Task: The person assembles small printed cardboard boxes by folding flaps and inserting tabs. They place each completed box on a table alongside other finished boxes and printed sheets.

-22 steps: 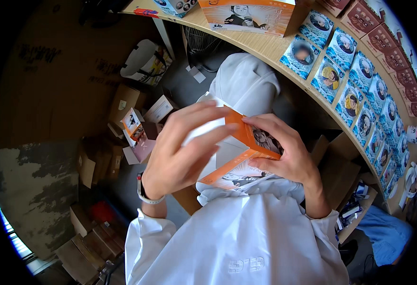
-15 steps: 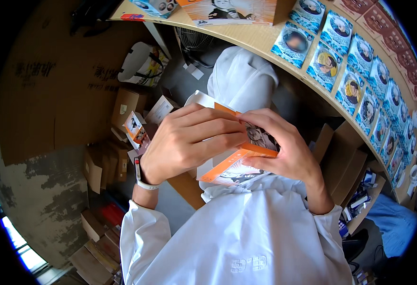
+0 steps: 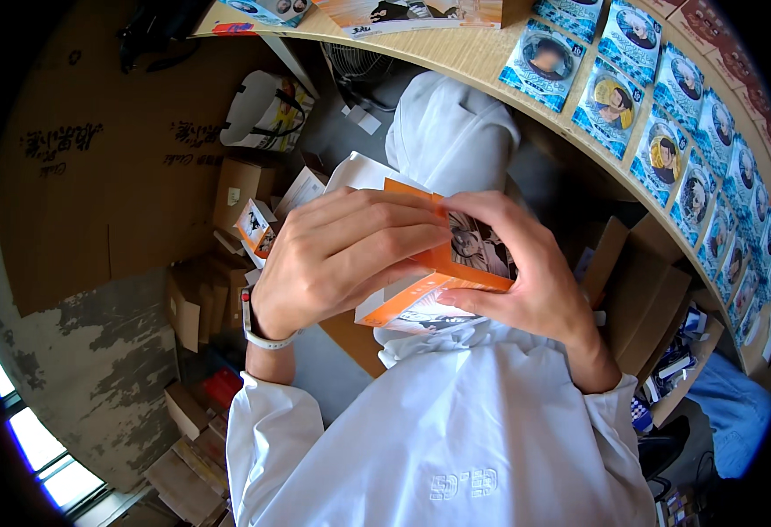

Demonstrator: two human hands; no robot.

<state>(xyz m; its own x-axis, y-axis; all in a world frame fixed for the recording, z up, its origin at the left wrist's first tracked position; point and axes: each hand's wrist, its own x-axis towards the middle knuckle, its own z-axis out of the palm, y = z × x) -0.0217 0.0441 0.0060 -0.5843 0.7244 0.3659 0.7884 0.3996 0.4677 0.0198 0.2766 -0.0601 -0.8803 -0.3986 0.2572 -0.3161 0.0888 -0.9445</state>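
Over my lap I hold an orange and white printed cardboard box, with a white flap standing up at its far left. My right hand grips the box's right end, thumb on the near side and fingers at the far top edge. Across the box's top lies my left hand, its fingers pressed together and bent over the edge; its thumb and fingertips are partly hidden. Dark printed pictures show on the panel between my hands.
A wooden table curves along the far and right sides, bearing rows of blue picture cards. Left of my hands are a smaller orange and white box and brown cartons. An open carton stands at the right.
The view has shifted slightly. Both hands stay on the box, which has tilted a little, and slightly more of the printed panel shows between my hands.
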